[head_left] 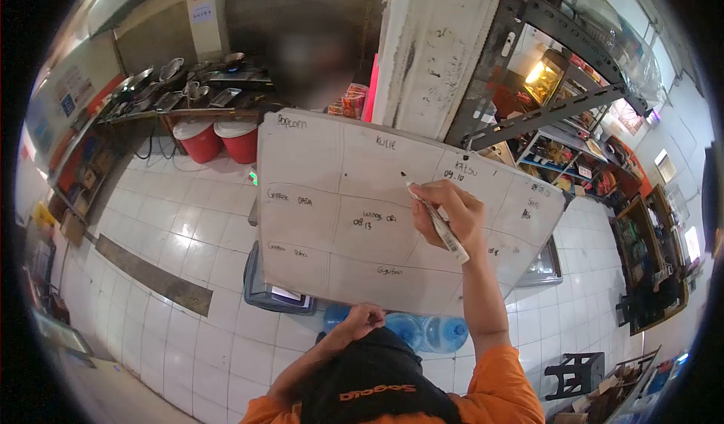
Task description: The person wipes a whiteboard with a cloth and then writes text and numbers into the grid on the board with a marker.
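Observation:
A whiteboard (302,152) with a drawn grid and handwritten words and numbers fills the middle of the view. My right hand (451,211) is closed round a white marker (446,231), whose dark tip points up and left at the board, near the cell marked "Kulit". Whether the tip touches the surface I cannot tell. Below the board's lower edge, in front of my dark apron (369,375), my left hand (365,320) has its fingers curled together. What it holds, if anything, is hidden.
Blue water bottles (445,333) stand beneath the board. Behind it rises a white pillar (434,54), with a dark metal rack (550,115) to its right. Red buckets (200,143) sit under a counter of pans at the upper left. A dark stool (577,375) stands lower right.

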{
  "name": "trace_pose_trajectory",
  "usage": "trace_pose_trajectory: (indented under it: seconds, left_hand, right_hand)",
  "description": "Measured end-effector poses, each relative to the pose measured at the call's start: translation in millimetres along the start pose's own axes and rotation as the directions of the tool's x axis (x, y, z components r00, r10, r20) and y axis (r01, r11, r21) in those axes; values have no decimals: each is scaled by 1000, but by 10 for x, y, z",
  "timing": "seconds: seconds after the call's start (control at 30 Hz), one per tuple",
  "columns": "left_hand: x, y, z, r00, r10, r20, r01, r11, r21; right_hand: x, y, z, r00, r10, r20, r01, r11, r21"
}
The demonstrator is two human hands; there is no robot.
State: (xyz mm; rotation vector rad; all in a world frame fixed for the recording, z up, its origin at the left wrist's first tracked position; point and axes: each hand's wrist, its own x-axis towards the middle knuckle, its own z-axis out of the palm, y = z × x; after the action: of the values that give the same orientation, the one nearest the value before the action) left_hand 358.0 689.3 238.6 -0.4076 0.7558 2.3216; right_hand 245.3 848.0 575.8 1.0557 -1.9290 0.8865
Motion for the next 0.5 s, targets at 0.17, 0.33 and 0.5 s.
trace_pose_trajectory:
  seconds: [0.17, 0.33, 0.5]
  left_hand:
    - [-73, -5, 159, 994, 95, -59, -82, 979, 184]
    - [-32, 54, 91, 996, -31, 81, 33, 999, -24]
    - [-31, 74, 129, 998, -53, 30, 51, 997, 59]
  right_hand:
    - [254, -69, 217, 1000, -31, 2, 31, 999, 29]
    - [353, -66, 434, 998, 0, -65, -1, 1000, -4]
    - [380, -6, 565, 994, -9, -107, 2, 997, -71]
